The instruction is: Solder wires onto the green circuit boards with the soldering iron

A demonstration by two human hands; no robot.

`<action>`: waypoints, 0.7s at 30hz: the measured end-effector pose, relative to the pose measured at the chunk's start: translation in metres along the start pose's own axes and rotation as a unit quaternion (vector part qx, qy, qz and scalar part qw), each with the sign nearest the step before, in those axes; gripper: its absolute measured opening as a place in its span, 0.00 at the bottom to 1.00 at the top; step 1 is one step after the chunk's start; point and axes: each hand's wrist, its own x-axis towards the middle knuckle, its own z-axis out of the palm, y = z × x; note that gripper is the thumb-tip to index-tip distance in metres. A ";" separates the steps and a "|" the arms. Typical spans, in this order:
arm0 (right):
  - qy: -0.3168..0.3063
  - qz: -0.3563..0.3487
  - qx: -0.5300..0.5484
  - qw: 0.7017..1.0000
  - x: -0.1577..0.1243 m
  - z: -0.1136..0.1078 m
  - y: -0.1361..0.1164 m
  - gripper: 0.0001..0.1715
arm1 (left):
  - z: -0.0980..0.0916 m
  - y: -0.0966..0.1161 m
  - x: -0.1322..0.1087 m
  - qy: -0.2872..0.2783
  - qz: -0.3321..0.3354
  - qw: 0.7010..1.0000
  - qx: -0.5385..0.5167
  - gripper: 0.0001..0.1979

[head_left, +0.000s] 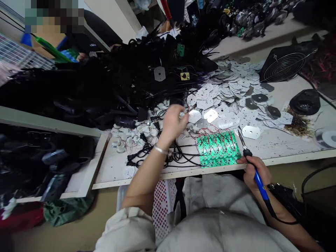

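Observation:
My left hand (pixel 173 121), somewhat blurred, reaches over small white parts (pixel 152 129) with thin red wires, beside the metal plates. Its fingers are loosely curled, with a gap between thumb and forefinger; I see nothing held there. My right hand (pixel 258 173) is closed round the blue handle of a soldering iron (pixel 258 180), whose tip points up and away from me. Just left of that hand lies a green circuit board panel (pixel 219 150) at the bench's front edge. Red wires cross the panel, and black power cords (pixel 178 155) run to its left side.
Silvery perforated plates (pixel 231 87) are heaped behind the panel. To the right are a black fan (pixel 286 66), a dark dish (pixel 304 101), brown residue (pixel 300 124) and a solder spool (pixel 327 137). Dark cables (pixel 105 84) pile up at back left. Another person sits beyond.

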 end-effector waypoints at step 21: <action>0.000 -0.034 -0.006 0.999 0.001 0.001 0.008 0.14 | -0.042 -0.043 -0.104 -0.204 0.137 0.969 0.018 0.16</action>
